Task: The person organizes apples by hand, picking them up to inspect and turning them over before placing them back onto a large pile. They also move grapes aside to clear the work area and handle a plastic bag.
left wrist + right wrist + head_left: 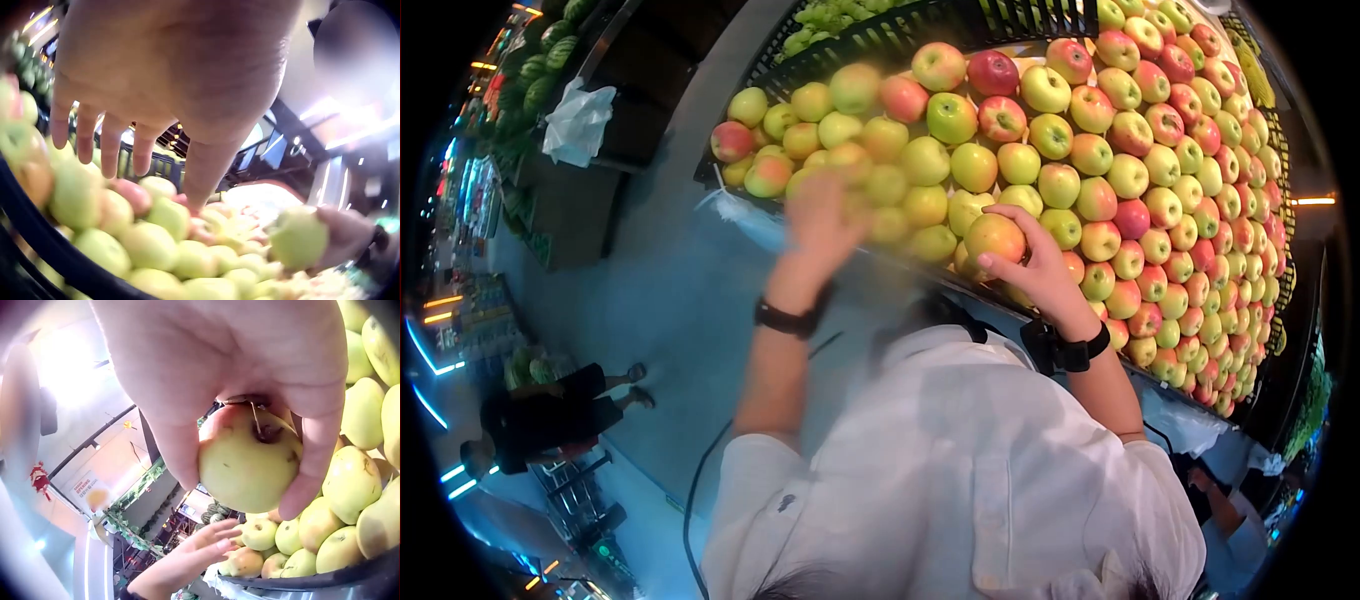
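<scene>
My right hand (1048, 268) grips a yellow-green apple (994, 240) with a reddish blush, at the front edge of a large apple display. In the right wrist view the thumb and fingers wrap the sides of this apple (247, 465), its stem hollow facing the palm. My left hand (825, 222), blurred in the head view, is over the left front of the display with nothing in its grasp. Its fingers (111, 140) spread and extend downward above yellow-green apples (150, 245) in the left wrist view.
Rows of red and yellow-green apples (1128, 175) slope off to the right. A black crate (940, 28) and green grapes (835, 14) stand behind. A plastic bag (745, 215) hangs at the display's left corner. Watermelons (550, 60) lie far left; a person (550, 405) stands lower left.
</scene>
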Available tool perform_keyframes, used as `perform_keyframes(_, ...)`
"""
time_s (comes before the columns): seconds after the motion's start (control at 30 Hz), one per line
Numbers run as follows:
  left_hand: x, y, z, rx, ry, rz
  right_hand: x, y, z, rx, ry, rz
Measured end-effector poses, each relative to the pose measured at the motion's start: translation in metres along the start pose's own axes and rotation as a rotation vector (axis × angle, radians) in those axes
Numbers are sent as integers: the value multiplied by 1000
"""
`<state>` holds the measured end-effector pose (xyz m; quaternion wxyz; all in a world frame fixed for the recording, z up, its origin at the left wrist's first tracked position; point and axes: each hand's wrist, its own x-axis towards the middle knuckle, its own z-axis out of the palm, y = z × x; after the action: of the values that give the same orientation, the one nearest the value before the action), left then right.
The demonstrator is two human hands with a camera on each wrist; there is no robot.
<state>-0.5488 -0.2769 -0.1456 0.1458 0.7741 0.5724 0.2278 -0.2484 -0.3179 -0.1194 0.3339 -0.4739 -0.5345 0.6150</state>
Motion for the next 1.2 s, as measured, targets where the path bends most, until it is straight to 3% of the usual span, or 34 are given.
perform_keyframes(0.03, 3, -15, -5, 189, 15, -25, -4, 1, -2, -13, 12, -11)
perform_keyframes(0.13, 12, -36, -9, 373, -119, -165, -12, 3, -3, 10, 49, 40)
perform_keyframes(0.23, 20, -43, 3, 507, -215, -159, -18, 13, -5, -145, 114, -16)
perform_keyframes(0.33, 18, -40, 1, 387, -125, -181, -26, 30, -13, -339, 206, -120)
perform_keyframes(0.37, 15, -32, -5, 352, -29, -152, -32, 26, -15, -296, 210, -103)
perform_keyframes(0.47, 24, 16, -25, 257, 25, -130, -47, 18, -20, -251, 269, -69)
perform_keyframes(0.57, 33, 76, -16, -172, -151, -13, -66, 25, -29, -312, 320, 19)
perform_keyframes(0.63, 35, 102, 12, -372, -301, 107, -79, 28, -35, -354, 386, -49)
perform_keyframes(0.7, 36, 128, 39, -481, -405, 180, -94, 31, -42, -330, 470, -81)
perform_keyframes(0.83, 38, 167, 61, -575, -535, 276, -137, 23, -61, -281, 627, 44)
perform_keyframes(0.93, 33, 184, 74, -635, -569, 236, -171, 24, -83, -200, 676, 51)
perform_keyframes(1.1, 29, 228, 78, -801, -781, 46, -218, 30, -136, -288, 700, -24)
perform_keyframes(1.2, 28, 273, 77, -873, -690, 33, -245, 25, -176, -167, 595, -13)
